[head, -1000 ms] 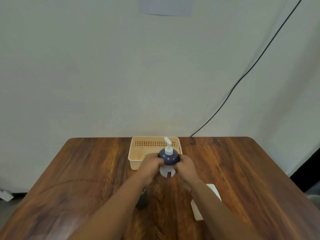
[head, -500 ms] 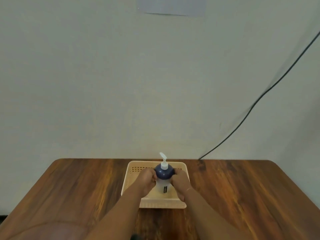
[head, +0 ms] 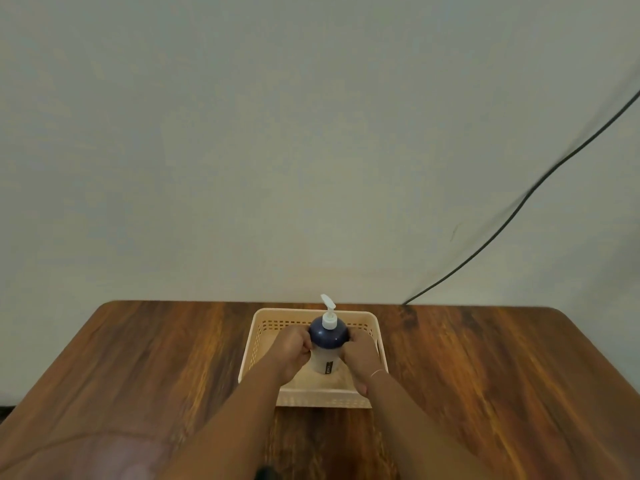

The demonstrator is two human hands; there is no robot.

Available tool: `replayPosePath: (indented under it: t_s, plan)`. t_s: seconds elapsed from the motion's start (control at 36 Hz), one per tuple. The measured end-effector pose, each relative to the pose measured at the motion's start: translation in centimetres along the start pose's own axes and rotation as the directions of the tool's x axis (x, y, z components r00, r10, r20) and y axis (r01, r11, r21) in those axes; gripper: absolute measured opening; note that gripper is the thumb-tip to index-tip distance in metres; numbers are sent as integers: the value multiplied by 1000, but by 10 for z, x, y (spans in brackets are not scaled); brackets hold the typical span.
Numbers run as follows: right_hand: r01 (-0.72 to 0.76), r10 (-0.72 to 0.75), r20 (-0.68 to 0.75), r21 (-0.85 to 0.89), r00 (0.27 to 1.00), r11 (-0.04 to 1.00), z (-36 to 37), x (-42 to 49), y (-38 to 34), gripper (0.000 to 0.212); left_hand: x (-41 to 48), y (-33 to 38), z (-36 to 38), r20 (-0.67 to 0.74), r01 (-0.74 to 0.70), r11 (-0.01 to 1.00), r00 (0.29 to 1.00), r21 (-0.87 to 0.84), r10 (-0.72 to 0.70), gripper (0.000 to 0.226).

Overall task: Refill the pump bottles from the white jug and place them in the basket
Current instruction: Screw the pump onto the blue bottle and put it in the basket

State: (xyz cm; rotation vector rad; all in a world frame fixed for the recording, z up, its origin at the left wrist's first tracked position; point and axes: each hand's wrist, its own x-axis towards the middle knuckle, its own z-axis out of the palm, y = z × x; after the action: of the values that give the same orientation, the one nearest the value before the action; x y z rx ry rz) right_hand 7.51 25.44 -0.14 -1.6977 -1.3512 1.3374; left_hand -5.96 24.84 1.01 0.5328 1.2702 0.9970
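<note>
A pump bottle (head: 327,344) with a dark blue top, pale lower body and white pump head stands upright inside the beige slotted basket (head: 266,336) at the far middle of the wooden table. My left hand (head: 294,349) grips its left side and my right hand (head: 360,355) grips its right side. The bottle's base is down near the basket floor; whether it touches is hidden by my hands. The white jug is out of view.
The wooden table (head: 138,368) reaches to a plain wall. A black cable (head: 519,209) runs down the wall to the table's back edge at the right. A small dark object (head: 266,474) shows at the bottom edge between my forearms.
Both hands carried the bottle forward from in front of the basket into it and lowered it. The view tilted up, so the white item near my right arm left the frame.
</note>
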Motion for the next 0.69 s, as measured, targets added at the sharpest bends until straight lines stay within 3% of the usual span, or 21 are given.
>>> replayPosePath:
  t_s: [0.17, 0.25, 0.36, 0.44, 0.56, 0.64, 0.69]
  plan:
    - [-60, 60, 3, 22, 998, 998, -3, -1, -4, 38, -1, 3, 2, -36, -3, 998, 999, 66, 6, 22]
    - [-35, 36, -50, 21, 998, 999, -9, -9, -15, 56, -5, 13, -1, -99, -23, 994, 994, 111, 34, 15]
    - [105, -109, -162, -36, 981, 994, -4, -55, -18, 62, -37, 21, -14, -6, -120, 986, 993, 118, 122, 40]
    - [158, -160, -33, -54, 986, 986, 13, -103, 3, 66, -85, 7, -49, -27, -186, 957, 980, 225, 197, 58]
    - [-79, 91, 204, -70, 975, 994, 42, -142, 38, 81, -131, -43, -98, -135, -112, 906, 974, 409, 181, 31]
    - [-149, 169, 253, -98, 953, 984, 58, -165, 58, 82, -151, -80, -110, -246, 23, 937, 967, 349, 67, 24]
    - [-162, 184, 266, -102, 946, 982, 66, -184, 63, 78, -166, -96, -109, -249, 63, 966, 969, 250, 2, 22]
